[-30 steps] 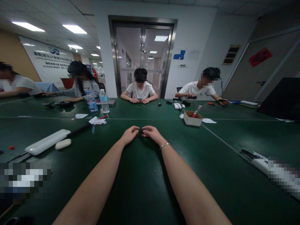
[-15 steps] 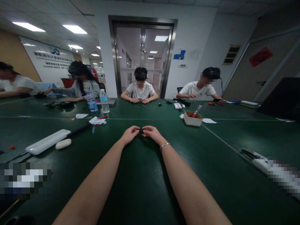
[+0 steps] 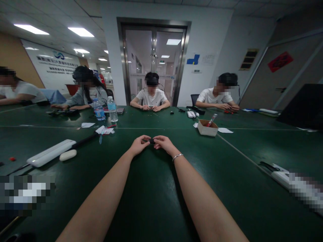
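Note:
Both of my arms reach forward over the dark green table [image 3: 156, 188]. A small black object [image 3: 151, 141] sits between my two hands, too small and dark for its kind to be made out. My left hand [image 3: 140, 144] pinches it from the left with curled fingers. From the right, my right hand [image 3: 163, 144] closes its fingertips on the same piece. A silver bracelet [image 3: 177, 157] circles my right wrist. The fingers partly hide the object.
A small open box [image 3: 207, 130] with a striped stick stands right of my hands. Two water bottles [image 3: 112, 111], paper scraps [image 3: 103, 130], a white bar-shaped device [image 3: 51, 153] and a white oval thing [image 3: 68, 155] lie leftward. Several people sit across the table.
My hands stay nearly in place, with the black object slightly shifted between the fingers. At the right, a co-worker's hands have come together over the table.

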`<state>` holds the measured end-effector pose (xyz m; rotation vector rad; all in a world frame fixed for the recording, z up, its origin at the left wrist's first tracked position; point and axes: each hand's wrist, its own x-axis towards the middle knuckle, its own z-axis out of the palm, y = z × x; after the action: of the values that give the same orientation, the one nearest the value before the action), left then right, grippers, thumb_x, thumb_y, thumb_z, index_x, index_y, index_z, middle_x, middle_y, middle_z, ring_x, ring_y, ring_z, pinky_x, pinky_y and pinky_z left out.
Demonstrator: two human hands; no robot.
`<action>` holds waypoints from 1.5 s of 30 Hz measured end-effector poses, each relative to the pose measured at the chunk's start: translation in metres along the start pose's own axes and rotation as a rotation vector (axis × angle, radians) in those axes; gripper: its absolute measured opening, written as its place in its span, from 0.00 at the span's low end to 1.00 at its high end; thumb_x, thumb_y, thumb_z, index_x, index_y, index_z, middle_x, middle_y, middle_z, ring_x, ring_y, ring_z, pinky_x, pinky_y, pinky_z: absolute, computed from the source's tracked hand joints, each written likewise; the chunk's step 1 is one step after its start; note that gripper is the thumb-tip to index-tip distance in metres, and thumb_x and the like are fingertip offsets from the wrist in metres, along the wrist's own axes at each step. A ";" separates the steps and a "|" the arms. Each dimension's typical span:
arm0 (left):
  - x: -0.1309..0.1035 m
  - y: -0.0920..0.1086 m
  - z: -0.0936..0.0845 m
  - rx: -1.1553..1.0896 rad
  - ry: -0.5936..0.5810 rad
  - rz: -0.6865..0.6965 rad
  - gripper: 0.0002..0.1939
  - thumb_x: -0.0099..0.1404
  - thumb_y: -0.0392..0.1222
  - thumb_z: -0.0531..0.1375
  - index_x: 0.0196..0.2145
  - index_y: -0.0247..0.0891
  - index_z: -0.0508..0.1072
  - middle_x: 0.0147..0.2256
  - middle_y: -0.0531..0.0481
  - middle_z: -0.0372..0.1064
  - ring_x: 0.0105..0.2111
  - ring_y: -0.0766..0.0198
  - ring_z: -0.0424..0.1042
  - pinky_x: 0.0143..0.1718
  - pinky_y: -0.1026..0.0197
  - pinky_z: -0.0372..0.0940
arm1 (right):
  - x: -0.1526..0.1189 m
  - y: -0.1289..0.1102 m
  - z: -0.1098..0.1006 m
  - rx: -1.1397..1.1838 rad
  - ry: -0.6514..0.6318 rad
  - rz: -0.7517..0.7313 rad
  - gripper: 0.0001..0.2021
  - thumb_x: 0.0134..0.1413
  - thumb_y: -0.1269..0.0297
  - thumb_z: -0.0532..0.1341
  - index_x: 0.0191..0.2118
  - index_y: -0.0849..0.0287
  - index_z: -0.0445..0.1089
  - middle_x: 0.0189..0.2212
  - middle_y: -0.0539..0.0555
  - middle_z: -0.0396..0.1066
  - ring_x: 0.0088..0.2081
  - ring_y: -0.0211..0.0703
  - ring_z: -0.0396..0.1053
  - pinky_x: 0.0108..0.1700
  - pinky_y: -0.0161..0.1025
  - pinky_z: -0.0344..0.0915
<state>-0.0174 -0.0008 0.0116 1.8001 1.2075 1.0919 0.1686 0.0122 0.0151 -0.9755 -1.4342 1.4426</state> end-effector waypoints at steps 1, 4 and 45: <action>0.000 0.000 0.000 0.000 -0.001 -0.004 0.16 0.55 0.41 0.61 0.43 0.36 0.71 0.39 0.45 0.68 0.29 0.67 0.67 0.30 0.62 0.65 | 0.000 0.001 -0.001 0.007 -0.015 -0.022 0.12 0.50 0.81 0.61 0.41 0.64 0.68 0.26 0.52 0.71 0.24 0.33 0.71 0.26 0.26 0.70; 0.000 0.000 0.000 0.003 0.008 -0.006 0.16 0.56 0.41 0.60 0.43 0.37 0.71 0.39 0.45 0.68 0.29 0.66 0.67 0.30 0.62 0.66 | 0.000 0.001 -0.002 0.017 -0.032 -0.039 0.22 0.43 0.85 0.65 0.45 0.61 0.67 0.32 0.51 0.70 0.27 0.33 0.72 0.31 0.27 0.71; 0.004 -0.009 0.002 -0.028 0.026 0.013 0.16 0.56 0.43 0.60 0.42 0.36 0.70 0.37 0.45 0.68 0.24 0.70 0.65 0.26 0.64 0.63 | 0.000 -0.001 0.000 -0.020 -0.038 -0.058 0.18 0.46 0.79 0.64 0.43 0.61 0.64 0.32 0.50 0.68 0.24 0.32 0.70 0.26 0.26 0.70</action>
<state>-0.0183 0.0054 0.0043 1.7798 1.1917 1.1373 0.1681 0.0124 0.0156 -0.9156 -1.4950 1.4143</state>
